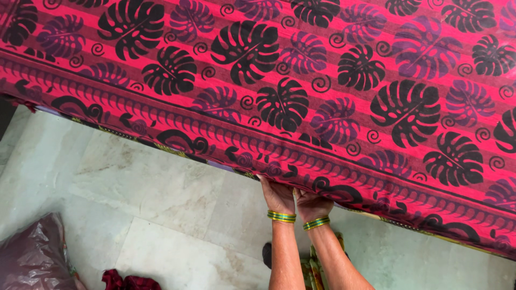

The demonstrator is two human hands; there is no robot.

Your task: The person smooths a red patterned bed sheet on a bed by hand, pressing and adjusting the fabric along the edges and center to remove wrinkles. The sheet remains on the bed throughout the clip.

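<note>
The pink leaf-print bedsheet (301, 91) is already lying spread; its near edge is being tucked under by both hands (294, 197), fingers hidden beneath.

A single head-worn camera looks steeply down from close above, facing the edge of a bed (322, 80) that fills the upper frame; the pale tiled floor (134, 204) takes the lower left.

Matt printed cloth bedsheet (322, 91), polished stone floor (161, 198)
</note>
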